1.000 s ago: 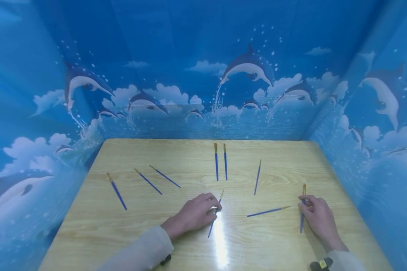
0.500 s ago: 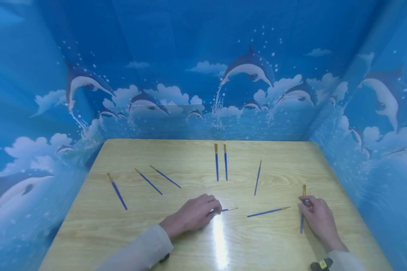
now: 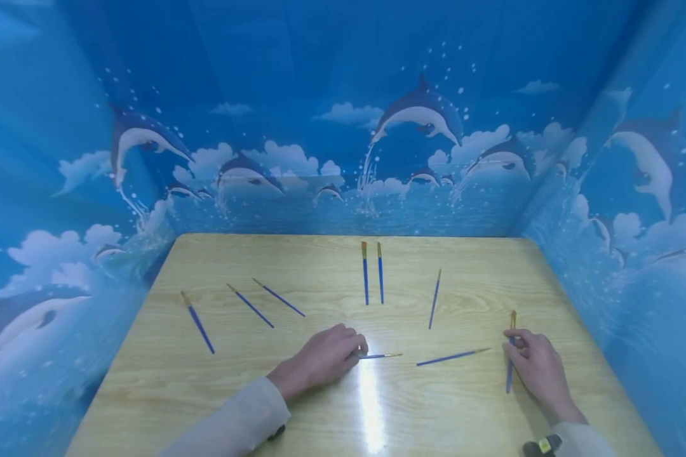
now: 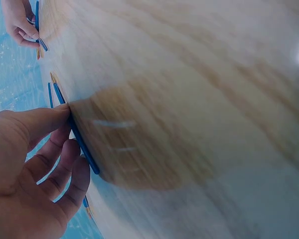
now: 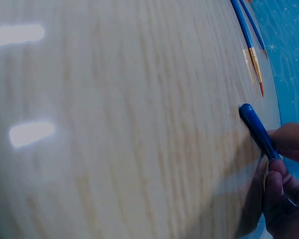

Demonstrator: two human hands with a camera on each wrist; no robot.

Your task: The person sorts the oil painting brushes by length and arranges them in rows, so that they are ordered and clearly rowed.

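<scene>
Paintbrushes (image 3: 453, 357) lie loose on the table (image 3: 451, 419); left fingers (image 4: 69, 155) pinch one, right fingers (image 5: 274, 188) pinch another.

No words, brands or numbers to be read on the blue paintbrushes (image 3: 197, 322) or the dolphin backdrop (image 3: 331, 127)! And that yellow patch (image 3: 544, 445) by the right sleeve (image 3: 584, 442), too small to read.

Dolphin-print backdrop (image 3: 320, 70) around wood-grain table (image 3: 451, 412)

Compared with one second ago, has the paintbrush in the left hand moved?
Yes. In the head view, the paintbrush in the left hand has turned clockwise: its bristles pointed toward the far edge of the table, now toward the right edge.
</scene>
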